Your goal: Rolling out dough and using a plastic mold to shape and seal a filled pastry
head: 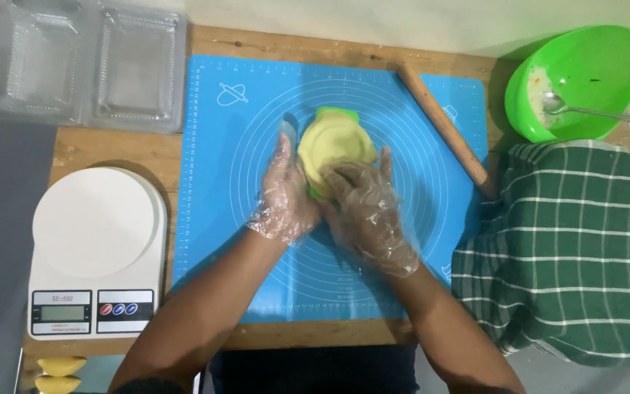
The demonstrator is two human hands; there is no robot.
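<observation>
A green bowl (585, 80) at the table's far right corner is seen holding a spoon (592, 111) and pale residue. Two empty clear trays (89, 66) are set far left. Mid-mat (242, 219), a green mould (329, 153) lined with yellow dough (335, 144) is clasped by the gloved left hand (286, 193) and pressed by the right hand (366, 208); bare mat is left around.
</observation>
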